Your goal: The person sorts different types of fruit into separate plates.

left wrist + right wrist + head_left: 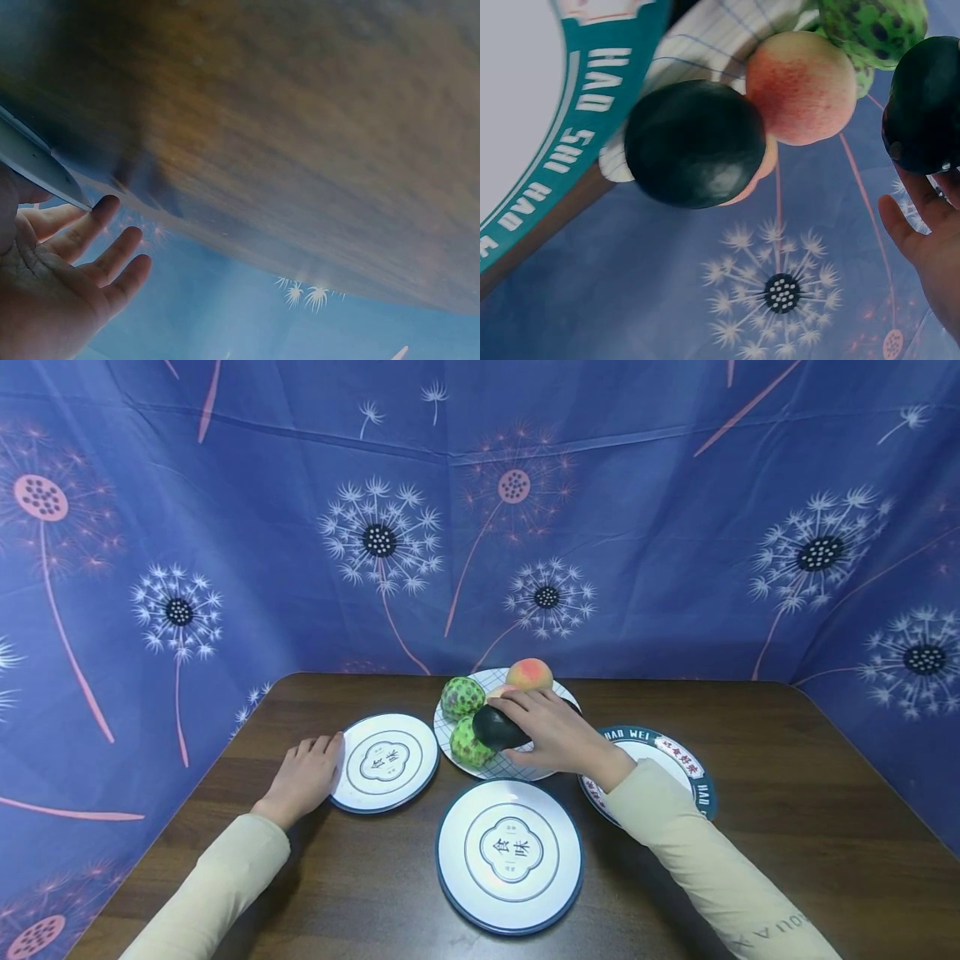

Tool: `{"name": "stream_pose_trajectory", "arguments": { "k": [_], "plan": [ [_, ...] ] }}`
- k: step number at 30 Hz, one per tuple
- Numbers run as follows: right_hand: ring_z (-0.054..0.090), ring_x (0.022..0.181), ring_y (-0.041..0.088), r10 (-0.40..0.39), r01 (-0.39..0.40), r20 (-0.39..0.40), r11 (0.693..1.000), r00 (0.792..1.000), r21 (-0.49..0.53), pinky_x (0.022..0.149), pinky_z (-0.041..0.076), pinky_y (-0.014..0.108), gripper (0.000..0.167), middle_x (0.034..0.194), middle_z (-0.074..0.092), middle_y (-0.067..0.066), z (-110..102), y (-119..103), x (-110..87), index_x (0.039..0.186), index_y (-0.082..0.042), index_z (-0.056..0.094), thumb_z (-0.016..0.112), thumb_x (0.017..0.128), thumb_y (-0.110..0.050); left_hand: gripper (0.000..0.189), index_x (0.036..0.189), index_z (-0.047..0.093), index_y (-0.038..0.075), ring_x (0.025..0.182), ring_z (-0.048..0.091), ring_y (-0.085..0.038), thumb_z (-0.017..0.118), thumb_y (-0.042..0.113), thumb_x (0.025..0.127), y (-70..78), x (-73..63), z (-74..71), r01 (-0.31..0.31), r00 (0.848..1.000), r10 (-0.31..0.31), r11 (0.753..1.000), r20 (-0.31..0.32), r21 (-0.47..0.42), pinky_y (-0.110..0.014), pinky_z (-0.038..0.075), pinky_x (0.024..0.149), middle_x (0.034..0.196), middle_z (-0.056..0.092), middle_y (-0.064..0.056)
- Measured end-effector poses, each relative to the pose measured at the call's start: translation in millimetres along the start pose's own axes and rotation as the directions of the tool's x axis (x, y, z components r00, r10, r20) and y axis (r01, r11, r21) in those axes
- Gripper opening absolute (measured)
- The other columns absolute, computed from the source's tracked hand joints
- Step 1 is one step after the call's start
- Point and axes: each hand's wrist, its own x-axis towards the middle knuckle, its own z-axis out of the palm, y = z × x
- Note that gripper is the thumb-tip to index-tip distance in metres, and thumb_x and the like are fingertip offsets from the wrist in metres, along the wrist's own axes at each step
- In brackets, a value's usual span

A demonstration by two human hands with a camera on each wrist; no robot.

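Note:
My right hand holds a dark, glossy avocado above the checked plate, its fingers curled over the top. In the right wrist view that hand is at the right edge, and a second avocado lies on the plate beside a peach. Green bumpy fruits, perhaps custard apples, sit on the plate's left side. My left hand rests at the left rim of a white plate, fingers fairly straight, touching its edge in the left wrist view.
Another white plate with a blue rim lies at the front middle. A green-rimmed plate sits at the right, partly under my right forearm. Behind the brown wooden table hangs a blue dandelion cloth.

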Motion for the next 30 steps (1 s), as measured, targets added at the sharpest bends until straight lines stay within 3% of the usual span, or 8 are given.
{"name": "stream_pose_trajectory", "arguments": {
  "k": [10,20,30],
  "plan": [
    [0.049,0.115,0.020,-0.025,0.025,0.012,1.000,1.000,0.017,0.101,0.038,0.044,0.069,0.128,0.052,0.004,1,-17,21.3,0.135,-0.015,0.043,0.068,0.075,-0.041,0.049,0.134,0.036,-0.007,0.117,0.042,-0.046,0.048,0.016,0.092,-0.4,0.4,1.6,-0.001,1.000,0.001,1.000,0.003,0.003,-0.060,0.034,0.097,0.128,0.047,-0.028],
    [0.048,0.117,0.019,-0.062,0.060,0.050,0.998,0.997,0.024,0.100,0.037,0.040,0.069,0.129,0.051,0.001,17,-40,41.1,0.137,-0.019,0.040,0.064,0.077,-0.044,0.048,0.132,0.038,-0.007,0.115,0.044,-0.046,0.049,0.014,0.090,2.4,-0.9,-1.1,-0.010,1.000,0.010,1.000,-0.009,-0.001,-0.060,0.035,0.096,0.126,0.048,-0.028],
    [0.046,0.120,0.018,-0.095,0.091,0.088,0.995,0.992,0.048,0.102,0.036,0.036,0.073,0.130,0.050,0.002,33,-58,58.8,0.137,-0.011,0.037,0.063,0.078,-0.044,0.048,0.132,0.039,-0.008,0.115,0.044,-0.046,0.048,0.014,0.091,1.9,0.3,1.1,-0.010,1.000,0.010,1.000,-0.028,0.006,-0.060,0.036,0.095,0.124,0.049,-0.028]
  ]
}}
